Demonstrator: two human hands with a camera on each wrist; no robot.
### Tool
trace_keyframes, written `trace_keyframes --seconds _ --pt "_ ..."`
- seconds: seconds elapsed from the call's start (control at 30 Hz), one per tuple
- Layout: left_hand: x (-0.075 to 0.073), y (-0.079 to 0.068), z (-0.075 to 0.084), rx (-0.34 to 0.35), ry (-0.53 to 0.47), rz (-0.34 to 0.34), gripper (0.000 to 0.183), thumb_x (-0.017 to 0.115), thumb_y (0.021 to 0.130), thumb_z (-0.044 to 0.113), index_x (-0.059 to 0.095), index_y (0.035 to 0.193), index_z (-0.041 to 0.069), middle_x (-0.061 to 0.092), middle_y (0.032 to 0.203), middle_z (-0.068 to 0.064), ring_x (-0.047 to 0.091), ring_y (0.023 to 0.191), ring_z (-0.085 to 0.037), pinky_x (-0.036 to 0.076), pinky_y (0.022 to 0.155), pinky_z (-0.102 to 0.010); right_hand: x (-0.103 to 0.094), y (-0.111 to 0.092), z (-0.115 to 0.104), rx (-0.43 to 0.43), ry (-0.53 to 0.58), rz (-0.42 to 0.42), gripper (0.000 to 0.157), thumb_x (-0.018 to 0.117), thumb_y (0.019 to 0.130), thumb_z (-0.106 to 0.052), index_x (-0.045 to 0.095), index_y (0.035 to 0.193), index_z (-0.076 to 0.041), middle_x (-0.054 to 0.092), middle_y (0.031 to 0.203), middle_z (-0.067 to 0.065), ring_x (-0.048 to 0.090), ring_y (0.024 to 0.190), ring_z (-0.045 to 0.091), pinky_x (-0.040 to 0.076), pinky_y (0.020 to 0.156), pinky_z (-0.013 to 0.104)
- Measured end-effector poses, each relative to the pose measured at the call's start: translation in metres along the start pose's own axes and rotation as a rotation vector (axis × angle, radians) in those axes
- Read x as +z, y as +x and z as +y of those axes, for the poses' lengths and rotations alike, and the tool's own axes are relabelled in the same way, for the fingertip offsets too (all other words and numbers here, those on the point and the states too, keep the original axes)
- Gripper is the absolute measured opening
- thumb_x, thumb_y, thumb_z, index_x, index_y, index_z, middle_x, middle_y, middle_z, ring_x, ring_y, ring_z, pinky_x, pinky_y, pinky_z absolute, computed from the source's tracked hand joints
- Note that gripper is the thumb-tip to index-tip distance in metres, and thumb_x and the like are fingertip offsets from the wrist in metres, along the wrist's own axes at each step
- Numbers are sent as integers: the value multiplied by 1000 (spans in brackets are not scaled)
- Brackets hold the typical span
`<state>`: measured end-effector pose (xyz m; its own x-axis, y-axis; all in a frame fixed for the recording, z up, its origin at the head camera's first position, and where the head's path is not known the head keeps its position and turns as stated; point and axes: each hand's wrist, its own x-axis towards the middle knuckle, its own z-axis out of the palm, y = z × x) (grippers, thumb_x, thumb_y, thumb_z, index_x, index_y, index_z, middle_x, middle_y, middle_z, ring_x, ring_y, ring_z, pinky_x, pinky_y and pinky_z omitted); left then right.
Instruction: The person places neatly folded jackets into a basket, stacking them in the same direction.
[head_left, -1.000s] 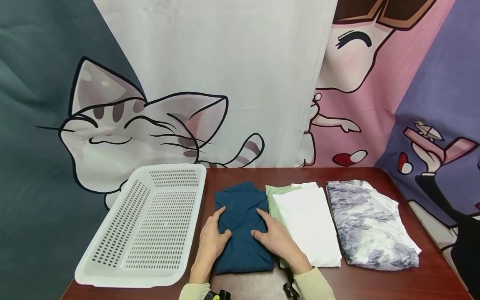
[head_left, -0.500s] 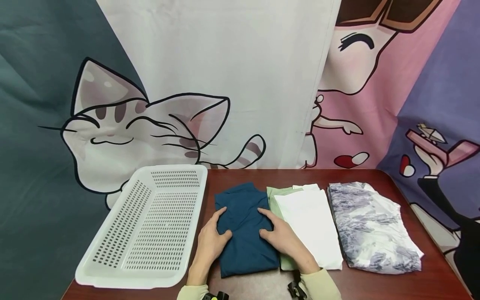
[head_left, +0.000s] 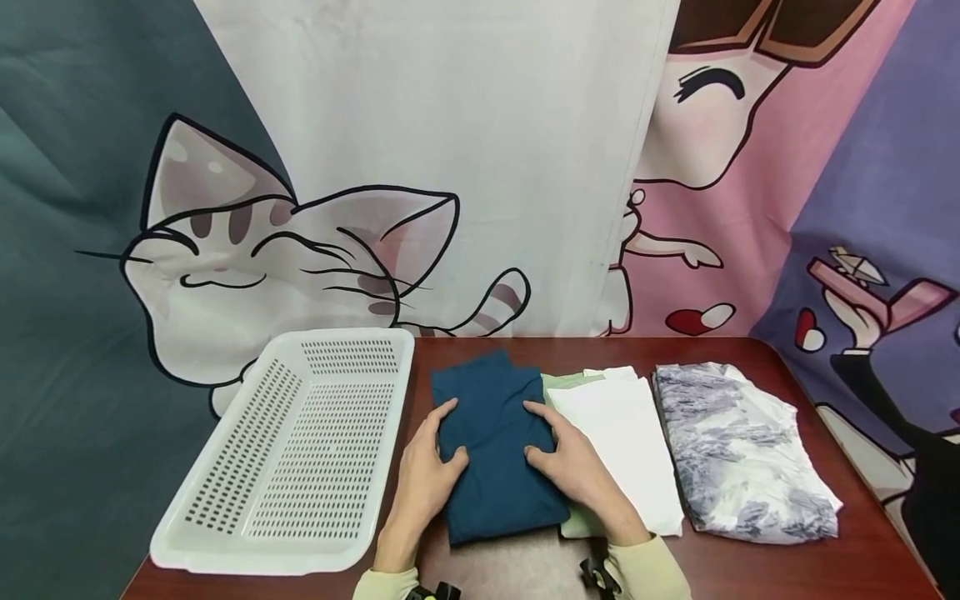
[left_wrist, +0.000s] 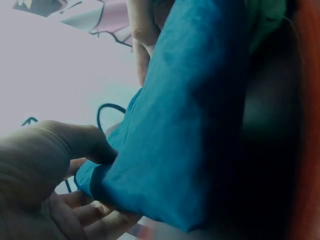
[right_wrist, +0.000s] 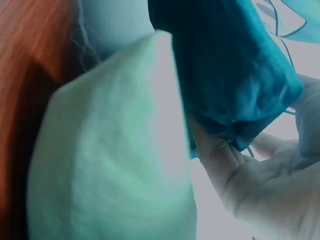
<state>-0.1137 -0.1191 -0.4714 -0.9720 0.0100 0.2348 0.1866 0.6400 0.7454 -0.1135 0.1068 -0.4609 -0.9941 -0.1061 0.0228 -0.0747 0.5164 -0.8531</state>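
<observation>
A folded dark blue garment is held between both hands over the middle of the table. My left hand grips its left side, the thumb on top; in the left wrist view, the fingers curl beneath the cloth. At the opposite side my right hand holds the edge, with fingers under the garment in the right wrist view. Just to its right lies a folded white garment on a light green one, partly covered.
To the left stands a white perforated plastic basket. A folded white and grey-purple patterned garment lies at the right on the red-brown table. A printed cartoon cloth hangs behind the table.
The blue garment has shifted slightly right and away from me and turned a little, now covering more of the green garment's edge. Both hands have moved with it.
</observation>
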Motion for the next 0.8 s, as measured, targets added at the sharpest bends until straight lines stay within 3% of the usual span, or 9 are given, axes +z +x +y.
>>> trace_keyframes --seconds 0.07,0.13,0.27,0.37,0.5,0.6,0.7,0.8 --pt "-5 1 4 6 -3 -1 68 71 81 10 48 142 28 48 80 -2 33 55 -13 35 61 -32 -2 -1 -3 -10 26 3 61 69 85 -14 49 142 -26 51 139 11 55 117 27 43 94 51" --pt "-9 2 8 20 -7 2 69 71 81 10 46 143 27 52 88 -1 34 56 -14 36 62 -33 -4 -2 -6 -23 59 11 61 69 86 -15 49 143 -28 52 138 9 59 110 24 45 91 49" --pt "-16 5 17 50 -21 18 69 71 83 10 45 145 26 58 121 -4 50 74 -18 42 71 -37 -8 -6 -11 -39 138 14 62 68 88 -14 46 143 -31 50 140 7 63 103 22 49 85 45" --pt "-22 7 26 75 -26 36 70 71 83 10 44 145 26 57 124 -4 54 84 -19 44 77 -38 -12 -8 -14 -41 212 2 62 66 90 -13 44 144 -34 46 143 5 64 104 24 51 82 43" --pt "-33 10 36 74 -18 51 72 72 83 11 42 147 26 54 83 -3 46 63 -16 42 63 -33 -16 -9 -22 -53 301 -19 62 65 92 -14 41 145 -37 43 145 5 63 107 25 52 80 41" --pt "-43 14 40 44 -1 42 74 70 84 10 38 148 26 43 67 -1 40 54 -15 36 50 -30 -16 -9 -30 -66 353 -42 62 64 93 -14 41 145 -36 43 145 6 63 108 26 53 79 41" --pt "-54 15 41 18 12 22 75 68 84 11 35 150 27 45 68 -4 40 53 -15 34 48 -30 -14 -9 -36 -79 398 -71 62 63 94 -12 39 147 -34 40 147 7 62 110 27 53 80 41" --pt "-66 15 39 10 -2 -3 77 66 83 9 34 150 28 57 90 -5 46 58 -15 39 53 -31 -10 -9 -41 -103 428 -106 63 62 94 -10 38 147 -33 37 148 5 61 112 25 53 81 39"
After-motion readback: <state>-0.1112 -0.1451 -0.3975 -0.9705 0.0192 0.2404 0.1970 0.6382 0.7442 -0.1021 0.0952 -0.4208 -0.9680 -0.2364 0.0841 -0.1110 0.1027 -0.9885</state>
